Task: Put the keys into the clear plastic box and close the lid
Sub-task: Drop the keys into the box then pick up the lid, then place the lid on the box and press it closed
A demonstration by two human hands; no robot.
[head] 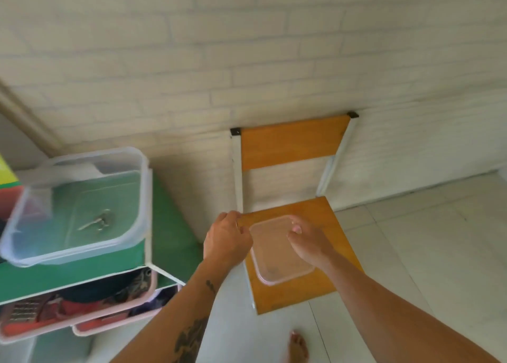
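The clear plastic box (141, 198) stands open on a green shelf top at the left. The keys (98, 221) lie inside it on the bottom. The box's clear lid (274, 255) lies flat on the seat of a wooden chair (315, 288). Both of my hands are at the far end of the lid. My left hand (226, 238) is curled at its far left corner, fingertips touching the edge. My right hand (307, 240) rests over the far right corner, with fingers pinched on the rim. The frame is somewhat blurred.
The green shelf unit (167, 225) holds pink-rimmed drawers (82, 308) full of mixed items below the box. The chair stands against a white brick wall (247, 61). My bare foot (297, 347) is on the tiled floor in front of the chair.
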